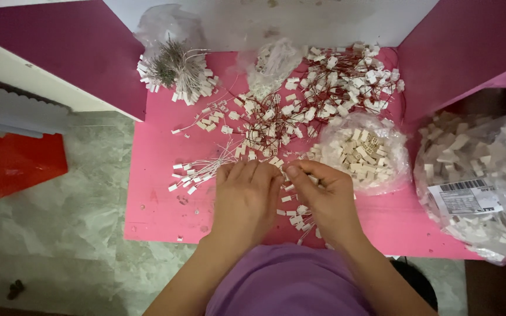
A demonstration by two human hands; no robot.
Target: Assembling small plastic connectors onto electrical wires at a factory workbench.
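Observation:
My left hand (246, 199) rests palm down on the pink table (153, 193), fingers curled over small white connectors. My right hand (326, 196) is beside it, thumb and fingers pinched on a small white connector piece with a thin wire. Loose white connectors with white wires (197, 171) lie just left of my left hand. A tangle of red-wired white connectors (317, 88) spreads across the table's far side. An open clear bag of cream plastic housings (364, 152) sits right of my right hand.
A bundled bunch of white-wired connectors (177, 70) lies at the far left of the table. A large clear bag of housings with a label (475, 181) sits at the right. A red sheet (24, 161) lies on the floor at left. Magenta panels flank the table.

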